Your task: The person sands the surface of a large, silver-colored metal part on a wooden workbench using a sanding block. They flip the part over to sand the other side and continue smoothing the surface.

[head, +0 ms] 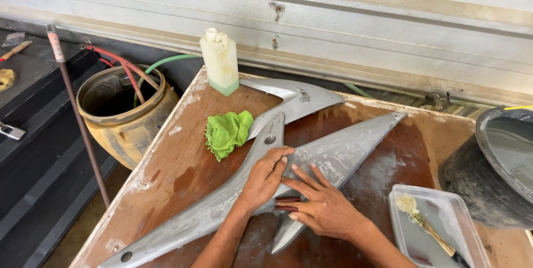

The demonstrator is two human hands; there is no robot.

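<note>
A long grey pointed fairing panel [333,154] lies across the brown wooden table [183,168], its surface dulled with whitish residue. My left hand [266,176] rests on the panel's middle with bent fingers, holding it down. My right hand [325,206] lies flat just to the right, fingers spread, pressing a small dark red block [286,203] against the panel's lower edge. A second grey panel [288,99] lies behind the first, partly under it.
A green cloth [227,132] and a pale plastic bottle [220,62] sit at the table's far side. A clear tray [444,212] holding a brush [430,229] stands at the right, beside a black tub [488,173]. A rusty barrel [119,118] with hoses stands left.
</note>
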